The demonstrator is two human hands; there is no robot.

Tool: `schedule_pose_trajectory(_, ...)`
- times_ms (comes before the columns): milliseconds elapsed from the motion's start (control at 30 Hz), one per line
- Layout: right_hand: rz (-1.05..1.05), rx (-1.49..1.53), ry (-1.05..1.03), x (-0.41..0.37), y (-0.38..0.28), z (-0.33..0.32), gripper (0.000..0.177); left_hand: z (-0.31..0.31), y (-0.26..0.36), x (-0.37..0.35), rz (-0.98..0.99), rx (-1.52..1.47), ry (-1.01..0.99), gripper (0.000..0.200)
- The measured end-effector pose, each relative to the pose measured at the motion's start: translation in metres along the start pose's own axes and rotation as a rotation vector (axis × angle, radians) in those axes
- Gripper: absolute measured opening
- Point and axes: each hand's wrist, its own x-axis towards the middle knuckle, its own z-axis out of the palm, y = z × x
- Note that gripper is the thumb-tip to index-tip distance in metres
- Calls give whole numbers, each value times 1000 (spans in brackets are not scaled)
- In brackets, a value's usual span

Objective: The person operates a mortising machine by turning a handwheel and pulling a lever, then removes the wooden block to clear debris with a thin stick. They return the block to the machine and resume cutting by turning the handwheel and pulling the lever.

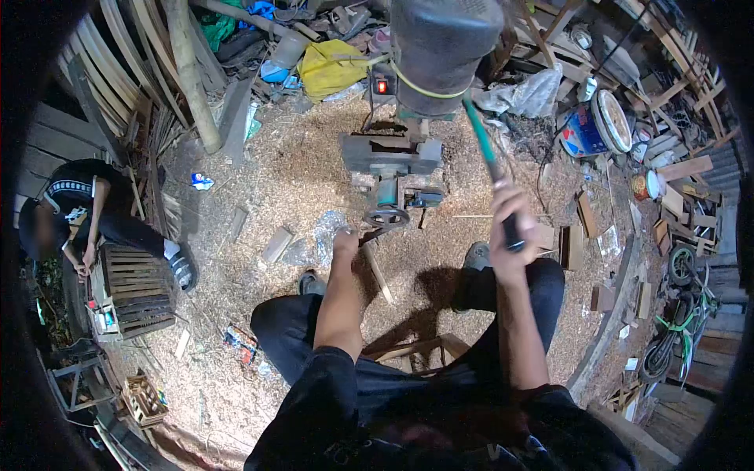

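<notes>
My right hand (514,220) is wrapped round the black grip of a long, thin tool (481,137) with a green shaft. The shaft points up and forward, its far end close to the dark rounded cover (444,55) of a machine; I cannot make out a head on it. My left hand (344,242) is closed beside the handwheel (386,219) of a metal vise-like machine (390,161). What it grips, if anything, is hidden. A wooden stick (378,275) lies just right of that hand.
Wood shavings cover the floor (290,157). To the left, another person (78,204) sits by a slatted crate (140,286). A wooden block (277,244) lies left of the machine. At right are a paint bucket (585,129), wood pieces and a small bicycle (675,322).
</notes>
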Motion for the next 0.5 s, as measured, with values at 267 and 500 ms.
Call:
schedule_pose_trajectory(267,187,-863,-270,-9,-11,-16,17,-100,181,-92,376,-307,223,40)
schedule_pose_trajectory(500,331,-1077,3,-65,67,-5,30,-87,184,-87,356,-231,167,34)
